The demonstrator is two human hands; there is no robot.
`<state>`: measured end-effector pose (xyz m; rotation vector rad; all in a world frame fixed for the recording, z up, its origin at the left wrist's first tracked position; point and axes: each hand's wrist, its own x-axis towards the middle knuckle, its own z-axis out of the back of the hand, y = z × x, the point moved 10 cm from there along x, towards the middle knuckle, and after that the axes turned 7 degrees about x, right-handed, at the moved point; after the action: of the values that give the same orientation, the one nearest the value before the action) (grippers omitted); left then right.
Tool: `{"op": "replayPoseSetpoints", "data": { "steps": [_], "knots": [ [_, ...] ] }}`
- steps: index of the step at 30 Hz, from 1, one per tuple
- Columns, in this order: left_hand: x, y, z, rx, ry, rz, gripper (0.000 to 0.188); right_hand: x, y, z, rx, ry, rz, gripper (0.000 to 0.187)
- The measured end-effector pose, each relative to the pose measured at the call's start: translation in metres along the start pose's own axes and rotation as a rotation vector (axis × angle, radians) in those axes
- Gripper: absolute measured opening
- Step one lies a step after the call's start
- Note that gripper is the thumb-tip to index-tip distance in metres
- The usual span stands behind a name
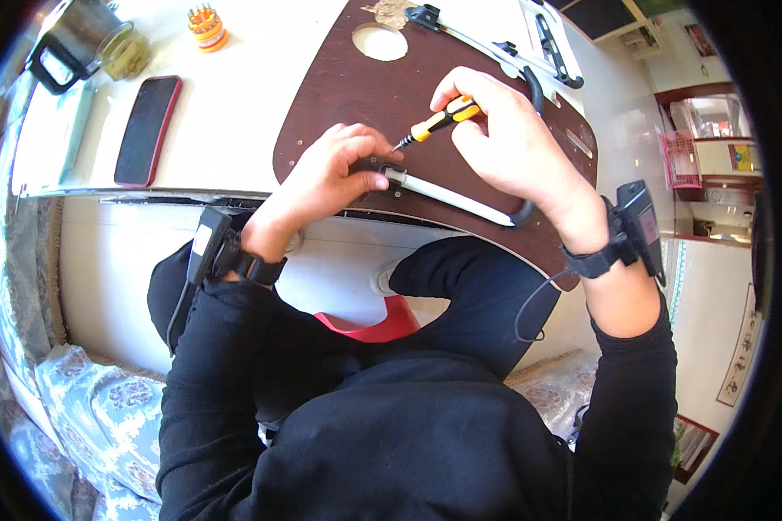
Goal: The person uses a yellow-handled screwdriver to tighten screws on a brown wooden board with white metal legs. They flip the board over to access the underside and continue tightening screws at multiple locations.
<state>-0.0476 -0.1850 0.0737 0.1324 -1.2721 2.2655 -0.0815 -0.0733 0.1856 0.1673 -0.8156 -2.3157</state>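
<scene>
My left hand (pixel 334 169) is closed around the black fitting (pixel 375 167) at the end of a white tube (pixel 456 201). The tube lies along the near edge of a dark brown board (pixel 339 95), and a black curved piece joins its other end. In my right hand (pixel 508 130) is a small yellow-and-black screwdriver (pixel 436 122), gripped by its handle. Its shaft slants down to the left, with the tip close to my left fingers and the black fitting. Whether the tip touches anything, I cannot tell.
Another white tube (pixel 469 39) with black fittings lies at the far side of the board. On the white table at left are a phone (pixel 148 130), an orange-and-yellow bit holder (pixel 207 30), a glass cup (pixel 123 52) and a metal pot (pixel 76 35). A red object (pixel 378 323) is below.
</scene>
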Motion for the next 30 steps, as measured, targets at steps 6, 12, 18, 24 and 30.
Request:
{"op": "replayPoseSetpoints", "data": {
  "steps": [6, 12, 18, 24, 30],
  "knots": [
    [0.009, 0.001, -0.009, 0.159, 0.091, 0.111, 0.034, -0.019, -0.03, -0.007, -0.026, 0.046, -0.119, 0.011],
    [0.013, 0.004, -0.007, 0.133, 0.087, 0.115, 0.033, -0.025, -0.037, -0.016, -0.012, 0.022, -0.091, 0.011],
    [0.014, 0.002, -0.006, 0.12, 0.06, 0.104, 0.032, -0.023, -0.037, -0.02, -0.022, 0.018, -0.033, 0.011],
    [0.015, 0.001, -0.006, 0.127, 0.062, 0.105, 0.032, -0.021, -0.039, -0.019, -0.053, 0.005, -0.018, 0.012],
    [0.015, 0.0, -0.006, 0.13, 0.058, 0.098, 0.032, -0.023, -0.04, -0.02, -0.075, 0.04, -0.06, 0.012]
  ]
}}
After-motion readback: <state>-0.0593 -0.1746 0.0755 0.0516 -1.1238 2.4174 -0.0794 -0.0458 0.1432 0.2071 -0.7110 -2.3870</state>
